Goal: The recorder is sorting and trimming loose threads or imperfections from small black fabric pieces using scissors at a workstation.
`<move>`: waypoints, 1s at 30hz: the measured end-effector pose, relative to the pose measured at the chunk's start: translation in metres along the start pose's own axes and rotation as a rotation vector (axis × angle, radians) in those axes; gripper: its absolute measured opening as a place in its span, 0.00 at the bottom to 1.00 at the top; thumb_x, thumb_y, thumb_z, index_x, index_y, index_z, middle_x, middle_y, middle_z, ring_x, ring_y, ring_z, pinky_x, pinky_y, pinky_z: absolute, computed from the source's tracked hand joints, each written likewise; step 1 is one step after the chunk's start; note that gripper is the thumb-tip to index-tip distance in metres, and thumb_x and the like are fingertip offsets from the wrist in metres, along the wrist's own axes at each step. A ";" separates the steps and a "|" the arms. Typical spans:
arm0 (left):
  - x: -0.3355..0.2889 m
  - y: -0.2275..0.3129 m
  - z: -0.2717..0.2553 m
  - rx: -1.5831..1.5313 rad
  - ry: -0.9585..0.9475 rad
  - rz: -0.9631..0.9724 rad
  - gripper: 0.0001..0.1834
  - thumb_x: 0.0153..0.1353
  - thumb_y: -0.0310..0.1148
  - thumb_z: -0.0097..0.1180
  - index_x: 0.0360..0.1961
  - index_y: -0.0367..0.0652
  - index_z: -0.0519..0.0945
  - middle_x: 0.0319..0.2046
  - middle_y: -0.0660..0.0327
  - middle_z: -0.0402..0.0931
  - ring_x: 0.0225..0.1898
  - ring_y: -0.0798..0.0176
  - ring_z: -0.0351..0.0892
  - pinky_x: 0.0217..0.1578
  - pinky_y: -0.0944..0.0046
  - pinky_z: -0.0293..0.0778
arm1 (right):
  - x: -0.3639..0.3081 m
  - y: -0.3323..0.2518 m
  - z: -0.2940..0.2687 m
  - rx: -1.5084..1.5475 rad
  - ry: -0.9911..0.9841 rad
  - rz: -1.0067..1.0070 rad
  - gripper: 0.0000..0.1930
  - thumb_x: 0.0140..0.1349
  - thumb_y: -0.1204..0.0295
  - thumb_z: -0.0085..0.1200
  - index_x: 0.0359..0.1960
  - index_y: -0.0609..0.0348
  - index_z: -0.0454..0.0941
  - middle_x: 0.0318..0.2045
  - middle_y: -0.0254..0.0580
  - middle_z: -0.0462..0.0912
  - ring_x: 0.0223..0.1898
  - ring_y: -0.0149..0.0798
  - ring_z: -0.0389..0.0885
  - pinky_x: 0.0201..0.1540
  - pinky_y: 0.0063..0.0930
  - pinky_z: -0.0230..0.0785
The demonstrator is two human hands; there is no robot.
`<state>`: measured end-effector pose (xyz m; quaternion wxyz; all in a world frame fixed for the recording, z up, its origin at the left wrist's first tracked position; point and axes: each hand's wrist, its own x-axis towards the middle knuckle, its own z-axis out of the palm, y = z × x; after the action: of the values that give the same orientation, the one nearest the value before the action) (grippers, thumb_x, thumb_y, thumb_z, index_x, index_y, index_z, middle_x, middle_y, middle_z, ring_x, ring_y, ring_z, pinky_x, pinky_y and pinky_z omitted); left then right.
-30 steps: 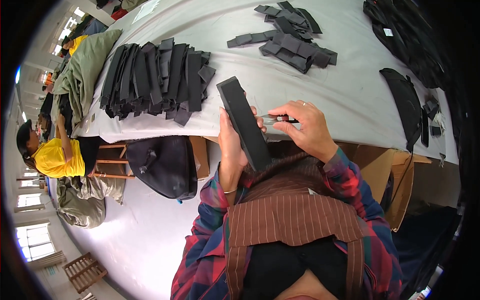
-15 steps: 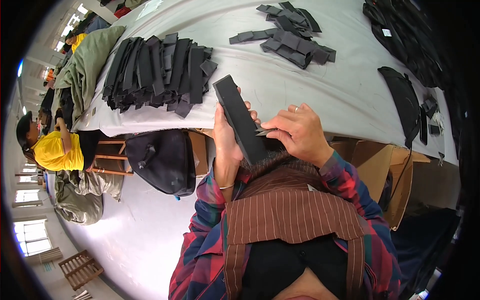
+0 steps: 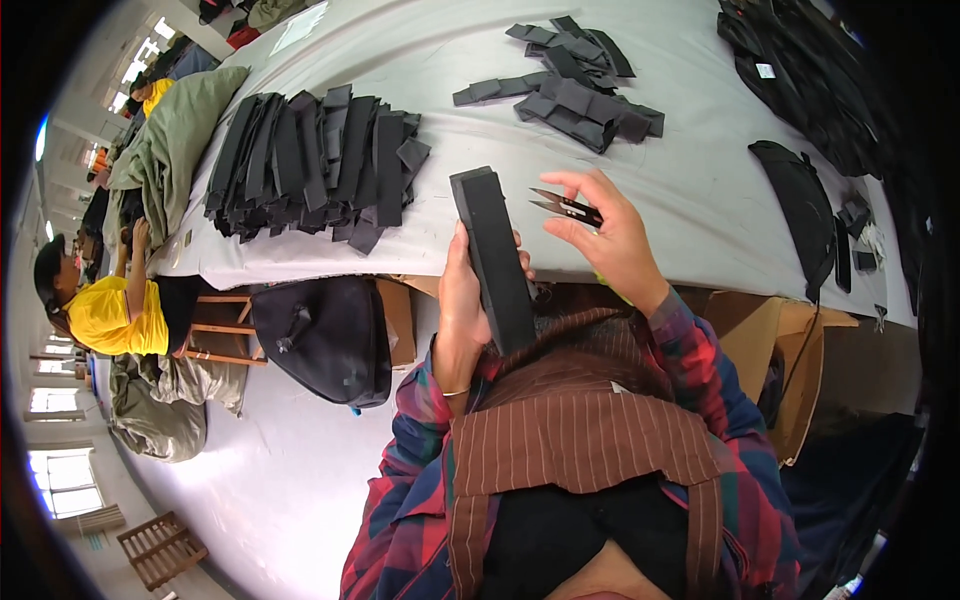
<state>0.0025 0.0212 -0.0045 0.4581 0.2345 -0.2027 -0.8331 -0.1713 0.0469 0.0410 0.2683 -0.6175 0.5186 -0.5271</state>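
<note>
A long, thick black fabric strip [image 3: 492, 255], which looks folded or layered, is gripped by my left hand [image 3: 463, 297] at the table's near edge. The fingers wrap round behind it and its upper end tilts slightly left. In my right hand [image 3: 612, 232], just right of the strip, is a pair of small thread snips [image 3: 566, 207], with the points apart and facing left. The snips do not touch the strip. Beyond my left hand lies a thick row of similar black strips [image 3: 315, 170]. A looser heap of strips [image 3: 585, 95] lies farther back.
Black garments or bags [image 3: 800, 90] lie at the far right of the white-covered table [image 3: 460, 140], near a curved black piece [image 3: 800, 205]. Below the edge are a black bag [image 3: 325, 335] and cardboard boxes [image 3: 745, 325]. A person in yellow [image 3: 120, 315] sits at left.
My right hand has drawn the snips up and away from the strip, and their blades now show plainly. The strip has turned more upright in my left hand.
</note>
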 end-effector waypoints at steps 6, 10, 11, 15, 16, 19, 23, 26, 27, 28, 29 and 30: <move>0.006 -0.007 0.003 0.078 0.010 -0.105 0.26 0.68 0.53 0.33 0.44 0.40 0.71 0.32 0.57 0.73 0.30 0.58 0.75 0.30 0.61 0.74 | 0.019 0.005 0.003 -0.098 -0.023 -0.044 0.18 0.52 0.75 0.59 0.47 0.55 0.75 0.33 0.34 0.72 0.38 0.29 0.71 0.45 0.21 0.64; 0.006 -0.008 -0.003 0.044 -0.110 -0.212 0.26 0.67 0.52 0.36 0.49 0.39 0.70 0.36 0.55 0.72 0.32 0.58 0.71 0.33 0.59 0.69 | 0.025 0.017 0.003 -0.029 -0.140 0.061 0.14 0.54 0.75 0.58 0.43 0.61 0.75 0.31 0.33 0.76 0.34 0.29 0.73 0.42 0.21 0.66; 0.005 -0.008 -0.002 0.041 -0.082 -0.220 0.25 0.67 0.51 0.37 0.49 0.39 0.70 0.36 0.55 0.71 0.32 0.58 0.70 0.32 0.59 0.69 | 0.026 0.022 0.003 -0.028 -0.141 0.061 0.14 0.54 0.75 0.58 0.43 0.61 0.75 0.31 0.33 0.76 0.34 0.29 0.73 0.42 0.21 0.66; 0.006 -0.005 0.000 -0.068 -0.192 -0.203 0.23 0.67 0.49 0.38 0.49 0.39 0.70 0.36 0.55 0.70 0.31 0.60 0.65 0.31 0.61 0.67 | 0.025 0.036 0.004 0.281 -0.130 0.207 0.10 0.56 0.74 0.57 0.39 0.63 0.76 0.27 0.32 0.78 0.30 0.26 0.73 0.38 0.20 0.66; 0.005 -0.003 0.003 -0.078 -0.182 -0.220 0.22 0.67 0.48 0.39 0.48 0.39 0.70 0.36 0.55 0.69 0.30 0.60 0.64 0.30 0.61 0.66 | 0.025 0.036 0.004 0.397 -0.082 0.255 0.10 0.55 0.74 0.57 0.37 0.63 0.76 0.26 0.34 0.78 0.29 0.27 0.73 0.36 0.21 0.67; 0.005 0.000 0.003 -0.093 -0.147 -0.221 0.21 0.66 0.47 0.41 0.46 0.40 0.71 0.35 0.56 0.70 0.28 0.61 0.63 0.29 0.62 0.66 | 0.026 0.037 0.000 0.351 -0.039 0.272 0.09 0.56 0.73 0.57 0.38 0.61 0.76 0.27 0.35 0.78 0.29 0.29 0.74 0.36 0.21 0.66; 0.006 0.001 0.003 -0.123 -0.085 -0.168 0.19 0.66 0.46 0.42 0.46 0.41 0.71 0.34 0.56 0.72 0.28 0.61 0.66 0.28 0.61 0.67 | 0.018 0.014 0.002 0.041 0.062 0.044 0.10 0.57 0.75 0.55 0.41 0.60 0.76 0.31 0.29 0.77 0.32 0.25 0.72 0.40 0.18 0.65; 0.009 0.000 0.002 -0.151 -0.100 -0.154 0.19 0.67 0.46 0.42 0.46 0.41 0.71 0.34 0.57 0.73 0.29 0.60 0.69 0.29 0.60 0.70 | 0.012 0.008 0.007 -0.126 -0.014 -0.119 0.10 0.54 0.73 0.57 0.38 0.58 0.78 0.30 0.36 0.79 0.29 0.32 0.75 0.40 0.22 0.65; 0.010 0.001 0.003 -0.151 -0.102 -0.152 0.19 0.67 0.46 0.42 0.46 0.41 0.71 0.34 0.57 0.73 0.29 0.60 0.69 0.29 0.60 0.70 | 0.011 0.007 0.009 -0.127 -0.014 -0.122 0.10 0.54 0.73 0.57 0.38 0.58 0.78 0.30 0.36 0.79 0.29 0.32 0.75 0.40 0.22 0.65; 0.010 0.001 0.003 -0.139 -0.101 -0.167 0.19 0.67 0.46 0.42 0.46 0.41 0.71 0.33 0.57 0.73 0.29 0.60 0.71 0.29 0.60 0.71 | 0.011 0.007 0.011 -0.232 -0.021 -0.151 0.09 0.53 0.72 0.58 0.37 0.57 0.78 0.28 0.36 0.79 0.29 0.34 0.75 0.37 0.25 0.64; 0.010 0.002 0.003 -0.128 -0.098 -0.181 0.19 0.67 0.46 0.42 0.46 0.41 0.71 0.33 0.57 0.73 0.30 0.60 0.73 0.30 0.60 0.72 | 0.010 0.007 0.013 -0.336 -0.029 -0.178 0.09 0.51 0.72 0.58 0.35 0.56 0.78 0.27 0.36 0.79 0.28 0.36 0.74 0.34 0.27 0.63; 0.009 0.002 0.004 -0.129 -0.096 -0.178 0.19 0.67 0.46 0.42 0.46 0.41 0.71 0.33 0.57 0.73 0.30 0.60 0.73 0.30 0.60 0.72 | 0.011 0.010 0.017 -0.340 0.041 -0.246 0.08 0.50 0.70 0.59 0.33 0.54 0.78 0.23 0.34 0.76 0.25 0.38 0.72 0.30 0.30 0.59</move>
<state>-0.0027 0.0127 -0.0023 0.3861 0.1816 -0.1489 -0.8920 -0.1600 0.0297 0.0312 0.0833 -0.7016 0.5262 -0.4732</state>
